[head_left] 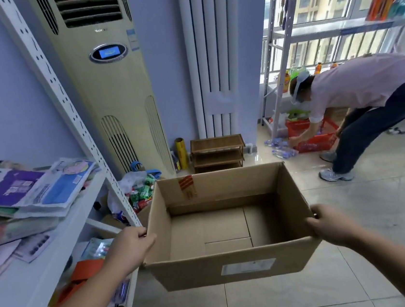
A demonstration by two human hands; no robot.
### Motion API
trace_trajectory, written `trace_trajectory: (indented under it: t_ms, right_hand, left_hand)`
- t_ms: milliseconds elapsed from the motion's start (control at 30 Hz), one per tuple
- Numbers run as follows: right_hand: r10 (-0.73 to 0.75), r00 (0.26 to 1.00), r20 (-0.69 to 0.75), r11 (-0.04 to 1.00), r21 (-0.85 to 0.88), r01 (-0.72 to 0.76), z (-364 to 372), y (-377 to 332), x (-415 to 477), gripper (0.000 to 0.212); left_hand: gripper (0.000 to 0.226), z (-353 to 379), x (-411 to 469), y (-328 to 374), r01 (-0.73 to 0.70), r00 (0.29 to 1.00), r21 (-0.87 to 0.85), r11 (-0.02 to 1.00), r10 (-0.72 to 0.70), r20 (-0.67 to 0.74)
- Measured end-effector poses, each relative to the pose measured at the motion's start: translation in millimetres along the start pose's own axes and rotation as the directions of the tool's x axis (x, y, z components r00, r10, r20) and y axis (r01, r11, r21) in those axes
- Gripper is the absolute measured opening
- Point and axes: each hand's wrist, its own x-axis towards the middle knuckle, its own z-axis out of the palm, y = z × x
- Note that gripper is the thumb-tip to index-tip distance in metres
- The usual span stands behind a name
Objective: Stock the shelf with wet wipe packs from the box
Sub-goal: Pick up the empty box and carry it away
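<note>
An open brown cardboard box (231, 268) hangs above the tiled floor in the middle of the head view, held level. Its inside shows only bare cardboard. My left hand (129, 247) grips the top edge of its left wall. My right hand (330, 224) grips the top edge of its right wall. On the left stands a white metal shelf (62, 235); flat wet wipe packs (33, 187) in purple, blue and white wrappers lie stacked on its upper board. The lower boards carry other small goods.
A tall floor air conditioner (110, 88) stands behind the shelf post, with a bag of drink cans (140, 193) at its foot. A small wooden rack (217, 153) sits beyond the box. At right a person (367, 99) bends over a red basket (315, 138) by another shelf.
</note>
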Motion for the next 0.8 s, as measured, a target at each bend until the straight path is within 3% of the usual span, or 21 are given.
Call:
trace_trajectory:
  t_ms: [233, 633, 800]
  right_hand:
    - [0.036, 0.999, -0.028, 0.999, 0.016, -0.036, -5.8, -29.7, 60.9, 0.017]
    - [0.015, 1.000, 0.011, 0.999, 0.032, -0.015, -50.1, -23.9, 206.6, 0.018]
    - [-0.023, 0.999, 0.035, 1.000, 0.018, 0.023, -80.4, -24.3, 274.7, 0.020]
  left_hand:
    - [0.041, -12.7, 78.1, 18.3, -0.050, 0.999, 0.036, 0.998, 0.050, -0.008]
    - [0.018, 17.6, 204.5, 88.9, 0.002, 0.997, 0.005, 1.000, -0.002, 0.079]
    - [0.041, 28.2, 256.9, 112.4, 0.039, 0.998, 0.015, 0.999, -0.040, 0.056]
